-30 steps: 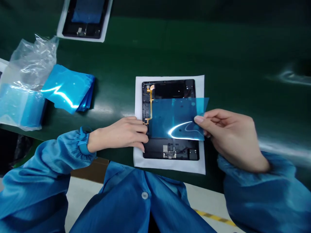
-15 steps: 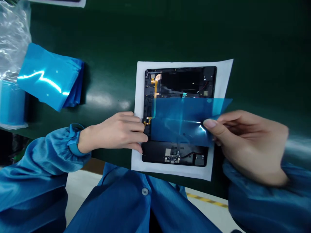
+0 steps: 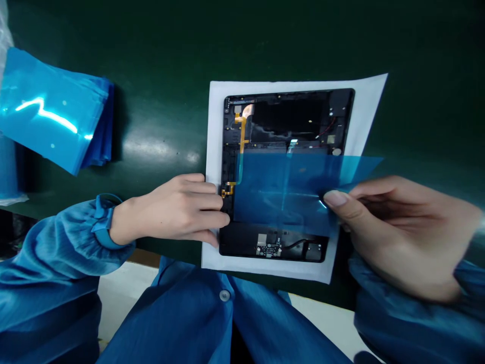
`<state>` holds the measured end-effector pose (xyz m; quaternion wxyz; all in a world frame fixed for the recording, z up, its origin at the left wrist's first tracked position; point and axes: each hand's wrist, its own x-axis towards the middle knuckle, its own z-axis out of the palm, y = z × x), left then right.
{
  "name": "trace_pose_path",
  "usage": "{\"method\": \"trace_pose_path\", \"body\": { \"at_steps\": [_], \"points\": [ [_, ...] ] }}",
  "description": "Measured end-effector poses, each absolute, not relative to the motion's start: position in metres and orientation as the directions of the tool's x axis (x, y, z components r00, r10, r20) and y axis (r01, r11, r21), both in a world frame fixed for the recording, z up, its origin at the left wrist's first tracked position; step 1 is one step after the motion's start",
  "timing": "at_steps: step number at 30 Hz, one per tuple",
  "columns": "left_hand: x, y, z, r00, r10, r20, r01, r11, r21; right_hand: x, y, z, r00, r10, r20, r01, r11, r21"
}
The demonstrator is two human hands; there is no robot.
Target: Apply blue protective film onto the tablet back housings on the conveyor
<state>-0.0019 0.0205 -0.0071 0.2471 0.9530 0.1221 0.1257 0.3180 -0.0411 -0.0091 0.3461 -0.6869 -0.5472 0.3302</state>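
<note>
An opened tablet [image 3: 239,236] with its inner parts showing lies on a white foam-like sheet [image 3: 215,119]. A clear blue plastic film [image 3: 273,187] covers the middle of the tablet, its right edge lifted and reaching past the tablet's side. My right hand [image 3: 409,235] pinches that right edge between thumb and fingers. At the tablet's left side, my left hand [image 3: 182,210] has its fingers curled against the frame, gripping the edge. What lies beneath its fingertips is hidden.
On the green table [image 3: 159,45], a stack of blue films [image 3: 53,96] lies at the left. Behind it, clear plastic wrapping [image 3: 4,38] shows at the frame's edge, with another blue bundle [image 3: 10,169] below. The table's front edge runs close to my body.
The view has moved closer, so the tablet and sheet appear larger and the film stack has shifted left. Both hands keep their hold; the film remains over the tablet's middle.
</note>
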Motion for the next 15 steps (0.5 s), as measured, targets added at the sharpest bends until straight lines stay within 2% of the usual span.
{"method": "trace_pose_path", "body": {
  "at_steps": [15],
  "points": [
    [-0.0019,0.02,-0.0084,0.939,0.29,0.186,0.164,-0.85,0.5,0.317,-0.0416,-0.0095,0.182,0.981,-0.073,0.529,-0.16,-0.834]
  ]
}}
